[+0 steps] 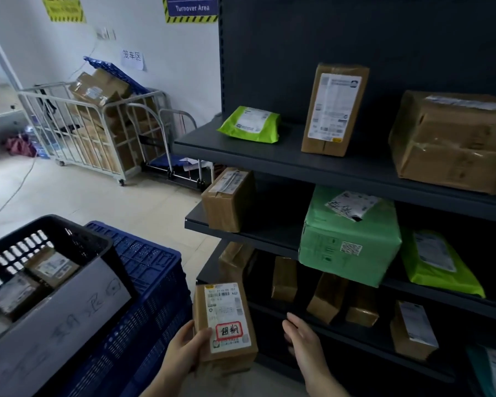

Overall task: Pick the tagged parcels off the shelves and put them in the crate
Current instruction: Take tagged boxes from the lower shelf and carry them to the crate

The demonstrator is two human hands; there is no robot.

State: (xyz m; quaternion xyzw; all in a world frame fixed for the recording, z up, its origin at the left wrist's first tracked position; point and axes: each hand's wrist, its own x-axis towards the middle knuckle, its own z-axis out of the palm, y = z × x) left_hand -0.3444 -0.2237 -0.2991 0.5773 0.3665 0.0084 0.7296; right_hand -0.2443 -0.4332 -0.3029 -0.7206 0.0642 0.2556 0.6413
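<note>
The person's left hand [187,347] reaches up from the near edge, fingers [205,335] wrapped round the lower left side of a small brown cardboard parcel with a white label [225,322], thumb on its front. The right hand [304,338] is just right of it, apart, palm facing left, fingers loosely extended and empty.

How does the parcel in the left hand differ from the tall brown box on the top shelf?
The held parcel has a red-framed sticker on its label; the tall box shows none. The held parcel is gripped by the left hand, off the shelves; the tall box stands upright on the top shelf. Both are brown with white labels.
</note>
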